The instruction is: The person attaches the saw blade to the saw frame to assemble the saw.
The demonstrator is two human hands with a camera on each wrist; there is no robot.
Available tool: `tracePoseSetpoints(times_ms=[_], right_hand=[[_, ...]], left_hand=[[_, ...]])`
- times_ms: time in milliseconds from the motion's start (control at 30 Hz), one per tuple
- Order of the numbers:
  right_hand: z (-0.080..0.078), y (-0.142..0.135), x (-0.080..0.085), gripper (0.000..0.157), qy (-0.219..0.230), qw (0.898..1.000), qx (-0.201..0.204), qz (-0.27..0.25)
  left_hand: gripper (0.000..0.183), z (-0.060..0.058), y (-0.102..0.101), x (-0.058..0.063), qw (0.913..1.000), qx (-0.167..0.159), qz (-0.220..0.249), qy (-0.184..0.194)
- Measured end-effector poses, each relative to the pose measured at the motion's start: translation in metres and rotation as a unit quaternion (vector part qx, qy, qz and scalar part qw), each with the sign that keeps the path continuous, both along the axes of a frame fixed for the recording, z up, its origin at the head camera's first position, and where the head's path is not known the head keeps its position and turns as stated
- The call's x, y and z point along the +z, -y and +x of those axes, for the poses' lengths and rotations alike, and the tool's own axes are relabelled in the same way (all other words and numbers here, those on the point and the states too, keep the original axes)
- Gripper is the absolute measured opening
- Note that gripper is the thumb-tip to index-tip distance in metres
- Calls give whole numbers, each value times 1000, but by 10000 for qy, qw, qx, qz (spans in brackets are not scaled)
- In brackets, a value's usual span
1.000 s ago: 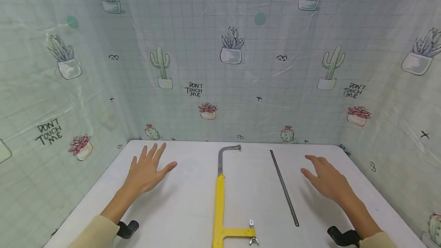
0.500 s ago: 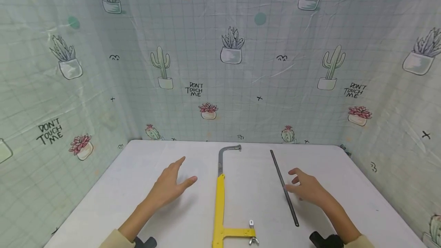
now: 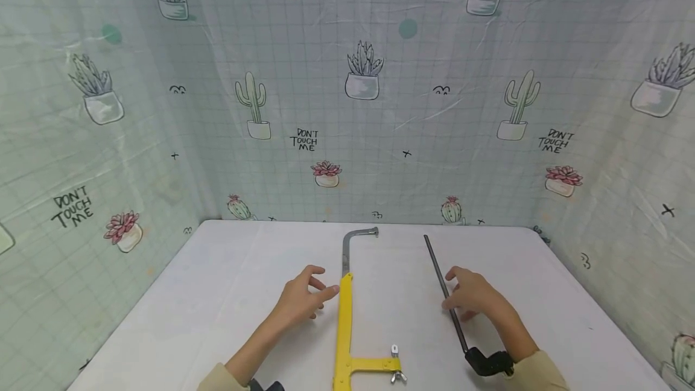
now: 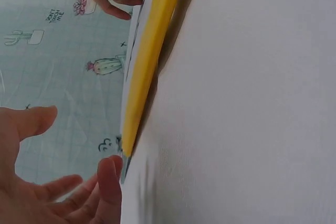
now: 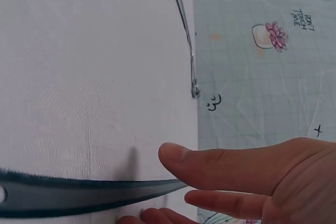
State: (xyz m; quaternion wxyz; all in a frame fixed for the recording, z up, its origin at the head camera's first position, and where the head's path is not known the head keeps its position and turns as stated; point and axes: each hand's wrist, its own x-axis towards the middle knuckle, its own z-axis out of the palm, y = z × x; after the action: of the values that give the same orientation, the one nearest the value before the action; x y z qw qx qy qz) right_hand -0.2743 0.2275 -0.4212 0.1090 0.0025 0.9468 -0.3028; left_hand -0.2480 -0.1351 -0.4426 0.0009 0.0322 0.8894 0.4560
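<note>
In the head view a yellow hacksaw frame (image 3: 344, 324) with a grey bent metal end lies on the white table. My left hand (image 3: 298, 301) is just left of it, thumb tip close to the yellow bar, fingers loosely bent and holding nothing. The left wrist view shows thumb and fingers spread beside the frame (image 4: 149, 51). To the right, a dark, thin hacksaw blade (image 3: 437, 270) lies slanted. Over its middle is my right hand (image 3: 473, 294), thumb and fingers apart on either side. In the right wrist view the thumb hides part of the blade (image 5: 79, 195); contact cannot be told.
A wing nut (image 3: 398, 376) sits on the frame's short arm, near the front. The white table (image 3: 244, 270) ends against a curtain (image 3: 402, 125) printed with cacti, which encloses the back and both sides.
My left hand has moved right and nearer to me, up to the hacksaw frame, its fingers bending. My right hand has moved left over the blade. Frame and blade have stayed in place.
</note>
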Motion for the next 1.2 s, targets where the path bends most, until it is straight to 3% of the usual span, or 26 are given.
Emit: tracePoseSetpoints(times_ms=[233,467,767,867,1000,1100,1200], right_hand=[[-1,8,-4,73,-132,9998,-65,154],[0,9,-10,73,-233,9995,-36,188],[1,7,-12,71,-291,9992,-73,271],[0,4,-11,71,-288,9991,-84,303],[-3,3,-12,71,-267,9992,-118,290],[-5,4,-14,73,-227,9993,-123,254],[-7,4,-14,75,-186,9995,-105,235]], left_hand=[[73,6,-8,-7,9984,-31,-121,558],[84,16,-7,-10,9938,-476,-211,980],[97,28,-10,-2,9859,-964,-248,1342],[101,29,-13,-2,9850,-1097,-401,1270],[97,29,-17,-2,9836,-1231,-961,905],[80,31,-19,-2,9801,-1401,-1349,388],[58,32,-21,-2,9738,-1739,-1452,-168]])
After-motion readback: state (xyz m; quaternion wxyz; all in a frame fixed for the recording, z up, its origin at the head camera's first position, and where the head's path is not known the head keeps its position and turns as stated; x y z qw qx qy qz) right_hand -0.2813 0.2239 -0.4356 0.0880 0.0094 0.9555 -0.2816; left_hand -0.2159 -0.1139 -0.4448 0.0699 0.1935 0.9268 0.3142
